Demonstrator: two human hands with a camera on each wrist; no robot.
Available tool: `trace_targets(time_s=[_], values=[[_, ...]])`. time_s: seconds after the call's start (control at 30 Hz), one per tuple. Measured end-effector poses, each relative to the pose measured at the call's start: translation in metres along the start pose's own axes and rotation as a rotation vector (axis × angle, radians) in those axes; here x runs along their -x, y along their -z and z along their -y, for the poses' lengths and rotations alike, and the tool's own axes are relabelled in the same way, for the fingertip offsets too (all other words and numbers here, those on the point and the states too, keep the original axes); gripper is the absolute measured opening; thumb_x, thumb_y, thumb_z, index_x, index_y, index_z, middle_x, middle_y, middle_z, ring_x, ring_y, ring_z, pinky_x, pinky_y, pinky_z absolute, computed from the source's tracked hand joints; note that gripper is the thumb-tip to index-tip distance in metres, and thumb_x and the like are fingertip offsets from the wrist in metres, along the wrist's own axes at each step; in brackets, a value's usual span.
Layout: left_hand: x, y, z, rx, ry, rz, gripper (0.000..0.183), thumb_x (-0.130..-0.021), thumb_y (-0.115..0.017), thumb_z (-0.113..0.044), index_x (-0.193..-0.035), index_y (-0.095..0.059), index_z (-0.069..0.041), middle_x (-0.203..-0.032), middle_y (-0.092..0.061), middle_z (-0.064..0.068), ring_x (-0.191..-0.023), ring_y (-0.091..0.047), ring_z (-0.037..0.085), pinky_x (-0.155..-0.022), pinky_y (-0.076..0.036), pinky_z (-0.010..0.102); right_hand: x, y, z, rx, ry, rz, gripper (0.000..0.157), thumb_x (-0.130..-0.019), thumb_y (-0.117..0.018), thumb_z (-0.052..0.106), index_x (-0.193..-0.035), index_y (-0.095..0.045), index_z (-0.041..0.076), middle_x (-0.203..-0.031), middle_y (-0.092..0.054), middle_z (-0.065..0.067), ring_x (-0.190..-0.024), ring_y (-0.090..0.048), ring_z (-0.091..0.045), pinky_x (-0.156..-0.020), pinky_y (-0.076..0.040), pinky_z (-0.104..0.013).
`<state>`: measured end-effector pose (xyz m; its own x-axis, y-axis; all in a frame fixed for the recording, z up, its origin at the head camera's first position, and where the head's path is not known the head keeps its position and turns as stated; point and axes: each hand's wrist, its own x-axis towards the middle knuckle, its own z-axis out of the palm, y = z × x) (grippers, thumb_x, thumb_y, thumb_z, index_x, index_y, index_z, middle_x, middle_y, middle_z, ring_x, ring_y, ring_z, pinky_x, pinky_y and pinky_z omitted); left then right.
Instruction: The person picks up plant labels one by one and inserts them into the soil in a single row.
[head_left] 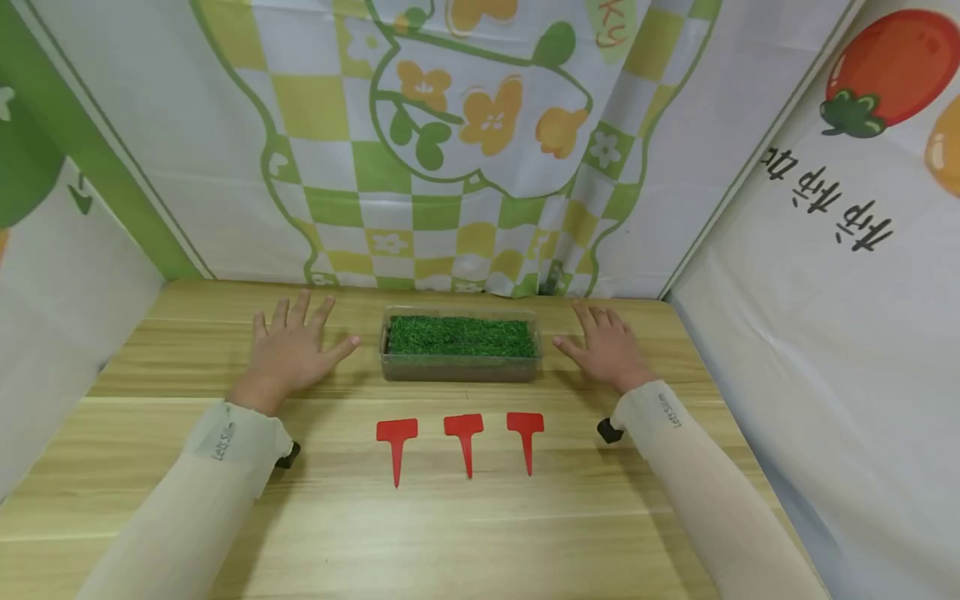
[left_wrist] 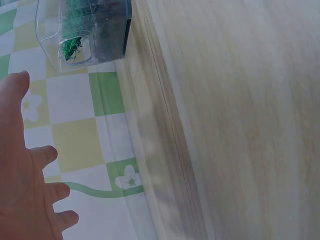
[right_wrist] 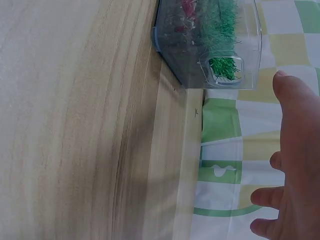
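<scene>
A clear plastic box (head_left: 459, 368) with green artificial grass (head_left: 459, 336) in it stands near the back of the table. To its left, my left hand (head_left: 291, 354) is spread with nothing in it, thumb pointing at the box. On the other side my right hand (head_left: 603, 350) is spread too, its thumb a short way from the box's right end. In front of the box three red T-shaped plant labels (head_left: 396, 442) lie in a row, stems towards me. Both wrist views show the box ends, with the left hand (left_wrist: 25, 165) and right hand (right_wrist: 300, 155) apart from them.
The wooden table (head_left: 465, 542) reaches back to a hanging checked cloth (head_left: 390, 200) with flowers. White printed sheets stand at both sides, the right sheet (head_left: 825, 333) close along the table's edge. Small black devices (head_left: 610, 431) sit under both wrists.
</scene>
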<state>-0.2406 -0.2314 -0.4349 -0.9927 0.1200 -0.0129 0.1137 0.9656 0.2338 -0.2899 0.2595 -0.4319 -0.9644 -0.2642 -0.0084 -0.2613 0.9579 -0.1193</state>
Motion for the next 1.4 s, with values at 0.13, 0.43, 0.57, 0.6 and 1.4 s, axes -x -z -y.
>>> trace_targets(time_s=[0.13,0.43,0.57,0.6,1.4], values=[[0.0,-0.003,0.0,0.018,-0.004,0.006,0.099,-0.091,-0.021,-0.082,-0.163,-0.006,-0.016,-0.165,0.003,0.028,-0.146,-0.002,0.059,-0.109,0.009,0.076,0.001,-0.001,0.001,-0.036,0.006,-0.003,0.094,-0.094,-0.03,0.078,-0.163,-0.007,0.019,-0.161,-0.027,-0.021,-0.147,-0.023,-0.049,-0.112,-0.024,-0.069],[-0.003,-0.01,-0.003,0.117,-0.037,0.01,0.092,-0.096,-0.029,-0.075,-0.163,-0.011,-0.015,-0.163,-0.011,0.029,-0.143,-0.015,0.061,-0.108,-0.011,0.078,0.002,-0.002,-0.004,-0.104,0.001,0.01,0.087,-0.099,-0.039,0.066,-0.163,-0.008,0.016,-0.155,-0.034,-0.029,-0.14,-0.033,-0.052,-0.109,-0.032,-0.067],[-0.001,-0.007,-0.005,0.194,-0.053,-0.007,0.089,-0.097,-0.03,-0.073,-0.163,-0.013,-0.015,-0.163,-0.016,0.028,-0.143,-0.018,0.058,-0.108,-0.012,0.078,0.0,-0.002,-0.004,-0.128,0.009,-0.006,0.087,-0.099,-0.038,0.067,-0.163,-0.012,0.013,-0.155,-0.034,-0.03,-0.139,-0.035,-0.052,-0.109,-0.032,-0.067],[0.001,-0.006,-0.005,0.208,-0.054,-0.012,0.09,-0.096,-0.03,-0.074,-0.163,-0.013,-0.015,-0.163,-0.017,0.027,-0.144,-0.018,0.057,-0.108,-0.013,0.078,-0.001,-0.003,-0.004,-0.134,0.014,-0.01,0.087,-0.099,-0.038,0.067,-0.162,-0.014,0.012,-0.154,-0.035,-0.03,-0.139,-0.035,-0.052,-0.109,-0.032,-0.067],[0.0,-0.008,-0.016,0.43,-0.103,0.011,0.085,-0.097,-0.036,-0.07,-0.161,-0.02,-0.016,-0.156,-0.039,0.02,-0.139,-0.042,0.044,-0.105,-0.036,0.067,-0.005,-0.011,0.017,-0.354,0.054,-0.029,0.076,-0.103,-0.039,0.059,-0.16,-0.023,0.011,-0.14,-0.053,-0.02,-0.125,-0.055,-0.036,-0.1,-0.045,-0.056]])
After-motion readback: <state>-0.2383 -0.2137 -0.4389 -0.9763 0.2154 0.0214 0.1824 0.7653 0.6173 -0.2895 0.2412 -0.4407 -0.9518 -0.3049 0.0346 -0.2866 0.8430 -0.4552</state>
